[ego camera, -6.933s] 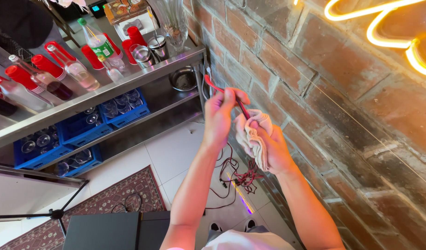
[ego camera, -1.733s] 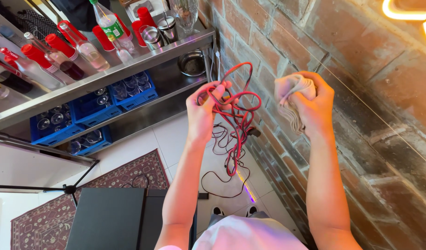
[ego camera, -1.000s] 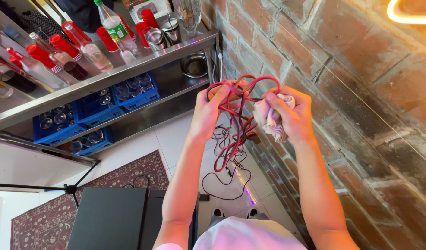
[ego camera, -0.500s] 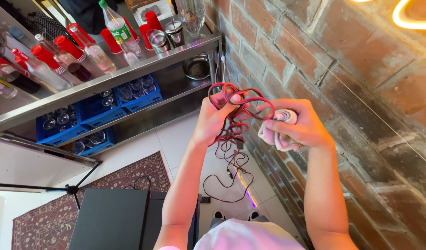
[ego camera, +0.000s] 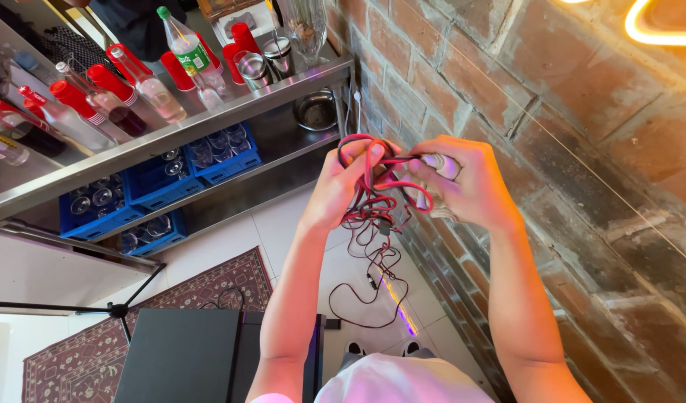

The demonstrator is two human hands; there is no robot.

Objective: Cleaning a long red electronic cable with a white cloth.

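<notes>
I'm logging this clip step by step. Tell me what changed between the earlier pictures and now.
The right hand, which held a pale cloth apart near the brick wall, moved left to meet the left hand. Both hands now grip the bundle of red and black cables, drawn from a loose tangle into tighter loops with the cloth against it. The loose ends hang toward the floor as before, and the metal shelf with its bottles is unchanged.

Red and black cables (ego camera: 376, 198) gripped by left hand (ego camera: 343, 183) at frame centre, loops hung below. White cloth (ego camera: 440, 166) clutched in right hand (ego camera: 470, 186), touching cables. Brick wall (ego camera: 581, 149) at right. Steel shelf (ego camera: 208, 119) with bottles (ego camera: 126, 89) at upper left; blue crates (ego camera: 164, 186) beneath.
</notes>
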